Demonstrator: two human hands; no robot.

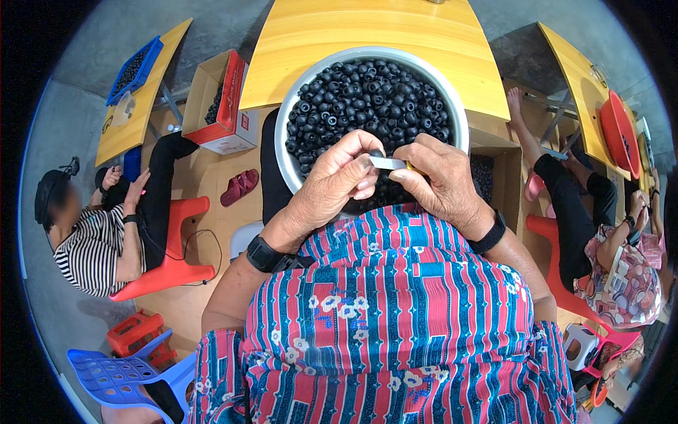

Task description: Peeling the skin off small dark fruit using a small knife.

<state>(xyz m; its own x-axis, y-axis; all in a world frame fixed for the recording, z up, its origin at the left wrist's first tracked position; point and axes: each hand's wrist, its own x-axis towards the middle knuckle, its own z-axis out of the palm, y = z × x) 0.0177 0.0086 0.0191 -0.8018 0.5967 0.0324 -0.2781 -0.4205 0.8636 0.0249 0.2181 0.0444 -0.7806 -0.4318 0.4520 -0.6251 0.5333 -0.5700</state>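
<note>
In the head view, the left hand [337, 178] and the right hand [441, 182] meet just above the near rim of a wide metal basin [460, 120] that rests against the person's lap and is heaped with small black ring-shaped parts [367, 95]. Between the two hands lies a thin flat metal strip [388, 162]: the left hand's fingers curl around its left end and pinch it, and the right hand's thumb and forefinger pinch its right end, so both hands are closed on the strip. Whether a ring sits on the strip cannot be made out. Each wrist wears a black band. The basin leans on the edge of a yellow wooden table [367, 35]. To the left, an open cardboard box [220, 106] with a red side stands on the floor, a blue crate [134, 71] of dark pieces sits on another yellow table, and a person in a striped shirt [92, 247] sits on a red plastic stool [176, 240]. Pink sandals [239, 186] lie nearby. To the right, another person in a patterned top [625, 275] sits near a red bowl [618, 134].
</note>
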